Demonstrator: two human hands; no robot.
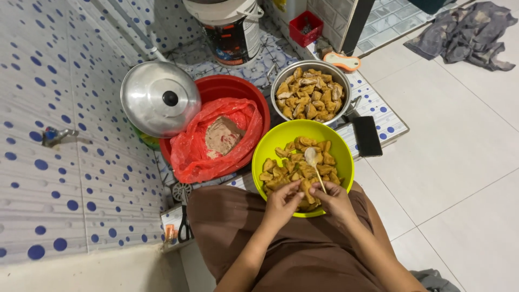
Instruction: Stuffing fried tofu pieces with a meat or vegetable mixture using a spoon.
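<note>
Fingers (296, 190) of the left hand (282, 204) curl narrowly around one piece of fried tofu (307, 190) at the near rim of the lime-green bowl (346, 162); the grip looks closed on it, though the thumb side is partly hidden. Right hand (336, 201) pinches the thin handle of a spoon (313, 162), fingers closed narrow on the handle's near end. Spoon's long axis runs from the right hand away from the person and slightly left, its loaded bowl end resting over the tofu heap near the green bowl's middle. Held tofu piece lies between the two hands, touching the left fingers and just beside the right ones; left hand is the one holding it, right hand the nearer to the spoon. Green bowl sits at the person's lap, on brown cloth (270, 243). Beyond it, further from the person: a steel pot (338, 73) full of similar tofu pieces, and to its left a red basin (254, 94) lined with a red plastic bag (194, 151) holding a pale paste (220, 138). A domed metal lid (159, 97) leans at the basin's left edge. A dark phone (367, 136) lies just right of the green bowl; scissors (185, 227) lie on the tiled ledge at the person's left.
</note>
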